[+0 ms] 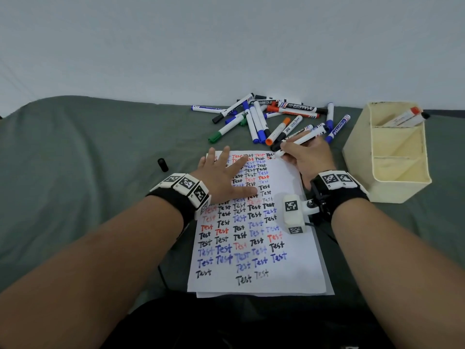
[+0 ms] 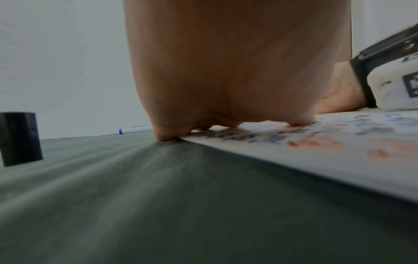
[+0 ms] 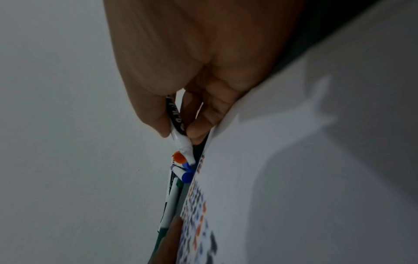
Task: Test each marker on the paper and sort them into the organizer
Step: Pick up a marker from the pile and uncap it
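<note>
Two hands share the work over the paper (image 1: 286, 197), a white sheet lying on a grey-green cloth (image 1: 88, 172) and already crowded with rows of the word "Test" in black, blue and red. The left hand (image 1: 224, 177) lies flat with its fingers spread and straight across the upper left part of the sheet, holding nothing; its job looks to be pinning the paper so it cannot slide under the pen stroke. The right hand (image 1: 308, 159) pinches an uncapped marker (image 1: 298, 142) between thumb and fingers in a writing hold, barrel slanting back toward the heap, its pale nib end at the sheet's top right corner, where a little blank room remains. Whether the tip is actually touching the paper I cannot tell. A small black cap (image 1: 162, 164) stands on the cloth well to the left of the sheet, probably parked there so both hands stay free; I judge it belongs to this marker. Beyond the paper's far edge lies a loose heap of markers (image 1: 264, 117) not yet sorted, blue, black, green and orange caps mixed. To the right stands the cream organizer (image 1: 392, 187), its back compartment holding a couple of markers (image 1: 407, 117) while the nearer compartments look empty, so most of the sorting seems to lie ahead.
</note>
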`<state>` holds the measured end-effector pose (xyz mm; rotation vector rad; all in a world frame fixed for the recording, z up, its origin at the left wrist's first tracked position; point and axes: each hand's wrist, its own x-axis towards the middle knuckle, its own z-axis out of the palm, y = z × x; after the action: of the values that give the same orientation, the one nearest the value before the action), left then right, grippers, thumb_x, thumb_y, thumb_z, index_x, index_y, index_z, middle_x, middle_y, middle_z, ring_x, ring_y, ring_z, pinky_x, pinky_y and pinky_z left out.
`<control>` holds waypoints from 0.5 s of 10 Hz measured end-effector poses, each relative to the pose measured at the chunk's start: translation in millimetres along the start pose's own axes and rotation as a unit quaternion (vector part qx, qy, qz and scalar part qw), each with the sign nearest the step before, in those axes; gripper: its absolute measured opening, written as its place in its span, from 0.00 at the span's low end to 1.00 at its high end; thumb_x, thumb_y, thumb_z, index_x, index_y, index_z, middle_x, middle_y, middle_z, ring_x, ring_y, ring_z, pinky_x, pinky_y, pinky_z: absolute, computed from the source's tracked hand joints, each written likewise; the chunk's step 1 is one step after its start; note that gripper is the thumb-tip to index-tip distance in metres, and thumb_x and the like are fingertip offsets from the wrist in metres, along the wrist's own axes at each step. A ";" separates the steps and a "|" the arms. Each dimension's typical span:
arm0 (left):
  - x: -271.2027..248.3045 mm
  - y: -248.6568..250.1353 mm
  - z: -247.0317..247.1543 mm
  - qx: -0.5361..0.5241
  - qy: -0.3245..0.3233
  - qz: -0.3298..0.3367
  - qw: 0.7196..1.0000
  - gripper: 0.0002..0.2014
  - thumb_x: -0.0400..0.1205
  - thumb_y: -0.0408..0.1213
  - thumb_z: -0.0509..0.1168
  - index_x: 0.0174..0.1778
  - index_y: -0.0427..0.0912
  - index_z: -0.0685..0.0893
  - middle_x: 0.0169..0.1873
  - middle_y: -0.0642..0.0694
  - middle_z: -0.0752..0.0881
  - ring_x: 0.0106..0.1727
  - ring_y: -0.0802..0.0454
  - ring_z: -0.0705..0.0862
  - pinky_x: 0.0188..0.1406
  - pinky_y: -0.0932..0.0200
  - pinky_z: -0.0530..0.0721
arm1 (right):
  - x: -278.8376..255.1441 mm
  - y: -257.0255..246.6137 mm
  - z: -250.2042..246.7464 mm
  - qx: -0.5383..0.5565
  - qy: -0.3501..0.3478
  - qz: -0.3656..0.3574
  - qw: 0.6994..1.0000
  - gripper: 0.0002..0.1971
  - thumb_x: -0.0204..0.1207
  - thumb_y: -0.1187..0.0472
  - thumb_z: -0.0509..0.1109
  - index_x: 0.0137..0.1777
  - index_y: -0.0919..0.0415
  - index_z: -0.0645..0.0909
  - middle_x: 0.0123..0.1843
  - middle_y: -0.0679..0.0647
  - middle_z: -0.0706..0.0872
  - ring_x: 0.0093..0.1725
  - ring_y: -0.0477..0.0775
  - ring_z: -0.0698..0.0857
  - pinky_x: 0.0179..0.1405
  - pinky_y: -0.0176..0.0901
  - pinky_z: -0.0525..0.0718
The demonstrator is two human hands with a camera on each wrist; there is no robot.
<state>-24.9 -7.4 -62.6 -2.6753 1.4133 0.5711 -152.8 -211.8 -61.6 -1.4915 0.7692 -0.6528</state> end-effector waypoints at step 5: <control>1.1 0.5 0.8 -0.002 -0.003 -0.006 1.000 0.59 0.54 0.93 0.34 0.82 0.73 0.33 0.87 0.48 0.32 0.86 0.34 0.31 0.83 0.35 0.37 | -3.3 -2.6 0.7 -0.086 -0.013 -0.026 0.996 0.04 0.74 0.62 0.79 0.45 0.62 0.91 0.30 0.46 0.91 0.29 0.39 0.88 0.26 0.28 0.80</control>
<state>-25.0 -8.4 -63.7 -2.6813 1.3963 0.5809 -154.0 -208.7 -58.9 -1.6791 0.7845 -0.6172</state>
